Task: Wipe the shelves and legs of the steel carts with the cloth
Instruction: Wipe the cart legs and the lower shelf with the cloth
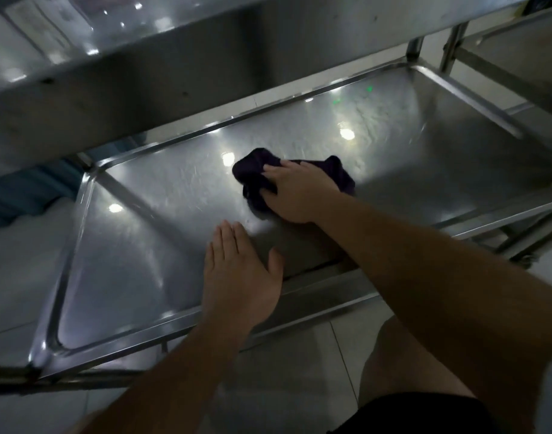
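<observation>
Mid-wipe on the lower shelf (409, 145) of the steel cart (65, 245): right hand (295, 195) pressed down on the dark cloth (255, 170), fingers curled over its bunched top and thumb tucked against its near side, so a closed grip with the cloth gathered under the palm. Cloth sitting roughly mid-shelf, a little toward the far rim, flat on the steel. Left hand (237, 270) laid open on the shelf near the front rim, fingers straight and together, thumb spread, holding nothing (bracing the body or steadying the cart, by the look of it). Faint streaks on the steel around and left of the cloth, consistent with passes already made there, though glare from the ceiling lights makes dry and damp hard to tell apart.

Upper shelf (143, 57) overhanging the far edge, a leg (413, 48) rising at the far right corner, a second cart frame (487, 67) just beyond it, tiled floor (299, 355) below.

Judged as the shelf-wiping step, partly done: right end and the corners along the raised rim likely outstanding, then legs and the other cart. Next move calling for steady downward pressure, long overlapping strokes toward the right end, cloth worked into the rim corners, and the left hand shifted clear of the path
</observation>
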Action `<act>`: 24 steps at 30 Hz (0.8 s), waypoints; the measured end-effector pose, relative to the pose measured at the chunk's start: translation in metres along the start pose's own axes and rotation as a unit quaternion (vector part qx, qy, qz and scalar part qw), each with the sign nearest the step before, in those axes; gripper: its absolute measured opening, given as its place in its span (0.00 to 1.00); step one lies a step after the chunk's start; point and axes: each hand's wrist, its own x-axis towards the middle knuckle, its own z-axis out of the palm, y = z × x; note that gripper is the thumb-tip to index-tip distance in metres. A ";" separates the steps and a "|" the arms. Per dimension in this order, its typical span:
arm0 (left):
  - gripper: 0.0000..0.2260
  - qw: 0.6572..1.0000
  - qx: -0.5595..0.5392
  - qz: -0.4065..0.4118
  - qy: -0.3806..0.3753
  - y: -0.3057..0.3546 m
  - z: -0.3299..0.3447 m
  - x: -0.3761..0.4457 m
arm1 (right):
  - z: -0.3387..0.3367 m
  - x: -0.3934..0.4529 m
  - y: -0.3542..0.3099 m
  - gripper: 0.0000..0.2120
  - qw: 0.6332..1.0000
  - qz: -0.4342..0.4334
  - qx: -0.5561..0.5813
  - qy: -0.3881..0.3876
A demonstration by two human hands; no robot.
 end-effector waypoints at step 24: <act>0.42 1.000 0.015 -0.011 0.000 0.001 -0.003 0.001 | -0.007 0.014 0.037 0.28 0.999 0.032 0.026 0.017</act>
